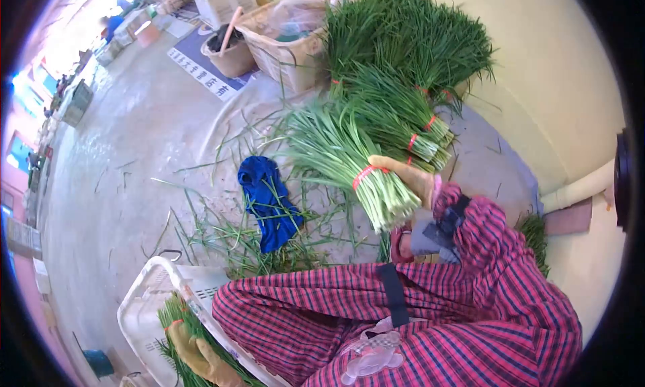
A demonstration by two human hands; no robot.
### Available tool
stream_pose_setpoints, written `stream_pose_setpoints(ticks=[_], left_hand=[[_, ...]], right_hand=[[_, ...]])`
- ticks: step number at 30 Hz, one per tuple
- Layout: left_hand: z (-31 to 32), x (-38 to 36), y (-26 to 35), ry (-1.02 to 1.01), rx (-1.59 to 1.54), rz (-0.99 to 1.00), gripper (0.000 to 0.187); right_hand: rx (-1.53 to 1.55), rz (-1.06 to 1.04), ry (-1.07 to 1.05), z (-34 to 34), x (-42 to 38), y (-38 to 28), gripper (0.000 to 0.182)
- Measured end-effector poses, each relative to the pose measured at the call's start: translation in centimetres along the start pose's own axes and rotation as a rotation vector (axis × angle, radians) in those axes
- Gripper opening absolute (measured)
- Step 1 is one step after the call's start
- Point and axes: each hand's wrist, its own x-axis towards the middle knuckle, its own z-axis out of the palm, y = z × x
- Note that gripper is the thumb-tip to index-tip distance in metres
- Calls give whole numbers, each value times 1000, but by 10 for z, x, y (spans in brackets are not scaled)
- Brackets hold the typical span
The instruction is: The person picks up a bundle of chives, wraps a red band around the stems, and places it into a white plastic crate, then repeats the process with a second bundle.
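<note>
And here, in the right hand (418, 179), 1 leafy green bunch (329, 138) is being held up, tilted, its pale stem ends (393, 209) pointed down and back towards the wearer, its leaves fanned out beyond the hand. The bunch is clasped, with 1 digit stretched across the top by the red band (363, 176); the others are hidden. That hold is taken close to the tie, presumably because the stems are firmest and neatest there, and the soft leaves are left uncrushed.

Down at the left hand (201, 357), a second bunch (173, 309) is covered near its own red tie (173, 323), inside the white basket (123, 306). The fingers are laid over it, fairly close together; whether it is gripped or merely steadied cannot be told.

Just beyond the right hand, more tied bunches (393, 115) are laid with stem ends turned towards it, probably for easy reach, and behind them a tall leafy heap (410, 37) is stacked against the wall (537, 58). Left of that hand, a blue cloth (259, 185) is seen crumpled among loose leaves (262, 263), and farther off a beige crate (279, 58) is parked.
</note>
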Motion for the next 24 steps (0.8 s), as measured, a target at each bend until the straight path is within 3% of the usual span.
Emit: stream_pose_setpoints(ticks=[1,2,4,6,8,10,11,12,14,15,17,20,21,22,24], left_hand=[[-7,2,6,-316,-256,-277,38],[-10,5,14,-633,-515,-545,45],[15,15,52,-1061,-863,-786,59],[41,11,100,-1307,-1123,-830,51],[80,-19,117,-1097,-1194,-845,49],[117,-32,109,-964,-1421,-1025,41],[134,-41,96,-945,-1418,-1020,41],[152,-51,83,-899,-1512,-1078,37],[158,-57,90,-851,-1608,-1141,33],[157,-55,101,-808,-1508,-1083,30],[151,-53,125,-734,-1388,-1013,35],[162,-67,121,-846,-1297,-933,43],[158,-66,126,-804,-1340,-1004,42],[155,-61,129,-801,-1340,-1009,42],[152,-53,126,-832,-1271,-964,42]], right_hand=[[-24,-31,1,24,-24,4,46],[55,44,-143,15,-32,14,58],[33,113,-206,23,-64,33,62],[-13,76,-270,30,-86,58,64],[-227,-174,-384,58,-101,74,75],[-649,-133,-446,32,-83,88,74],[-527,-11,-444,34,-88,96,71],[-625,-75,-328,31,-88,106,72],[-723,-420,-196,57,-98,107,75],[-726,-418,-195,66,-97,105,75],[-522,-654,-121,83,-92,100,76],[-710,-769,77,108,-75,104,70],[-748,-708,237,99,-64,103,66],[-751,-704,238,90,-53,103,66],[-274,-545,186,74,-37,104,65]])
